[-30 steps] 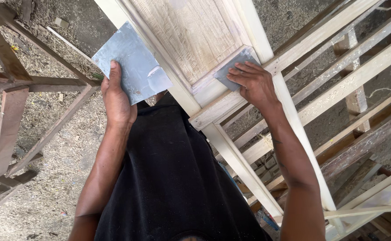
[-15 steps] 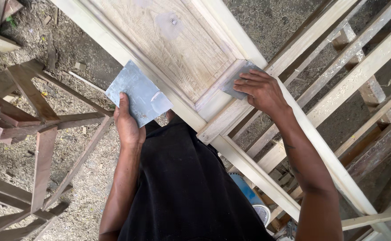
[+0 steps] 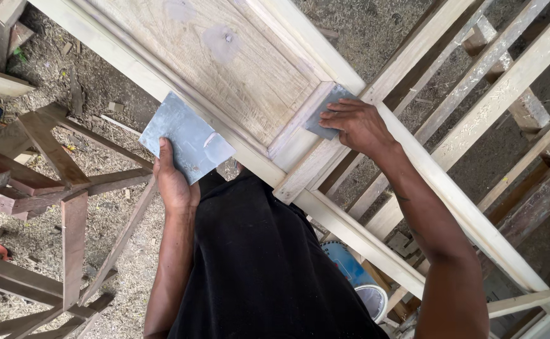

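My left hand (image 3: 174, 182) holds a flat grey metal plate (image 3: 185, 136) by its lower edge, beside the near rail of a pale wooden door (image 3: 212, 56). My right hand (image 3: 356, 125) presses a small grey scraper (image 3: 326, 107) flat against the moulding at the lower corner of the door's raised panel. The fingers cover most of the scraper. The door lies tilted across the view on a wooden frame. My black shirt (image 3: 262, 263) fills the lower middle.
Dark wooden trestle legs (image 3: 68, 188) stand at the left on ground covered with sawdust. Pale wooden slats (image 3: 476, 81) run diagonally at the right. A blue and white container (image 3: 356, 276) sits below the door frame.
The view has shifted, so the door and both hands sit lower and more to the right. My right hand stays pressed on the scraper at the panel corner; my left keeps the plate.
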